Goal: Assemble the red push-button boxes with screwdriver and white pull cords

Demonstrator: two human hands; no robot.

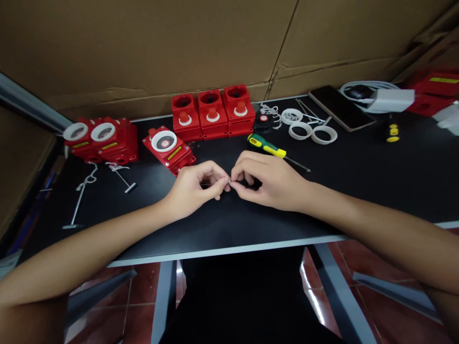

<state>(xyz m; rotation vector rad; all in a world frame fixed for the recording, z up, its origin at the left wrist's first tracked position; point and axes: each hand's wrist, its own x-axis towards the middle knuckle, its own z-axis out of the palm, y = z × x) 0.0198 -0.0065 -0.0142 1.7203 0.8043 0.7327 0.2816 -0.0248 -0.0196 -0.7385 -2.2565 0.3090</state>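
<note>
At the left, two red boxes [122, 138] are carrying white rings, so they are probably furthest along; two T-shaped handles [76, 205] are lying before them on the counter [229, 229]. Next, a single red box [181, 157] is lying with its ring seated, its long axis running from back left to front right, its near end pointing towards the left hand [199, 186]. Behind the hands, three red boxes [214, 126] are showing open round holes, so their rings are apparently remaining. At centre, over the counter, both hands' fingers are pinching together on a small part [229, 181], too tiny to tell its direction or long axis. Beyond the right hand [274, 184], a screwdriver [267, 145] and three loose rings [324, 142] are lying.
</note>
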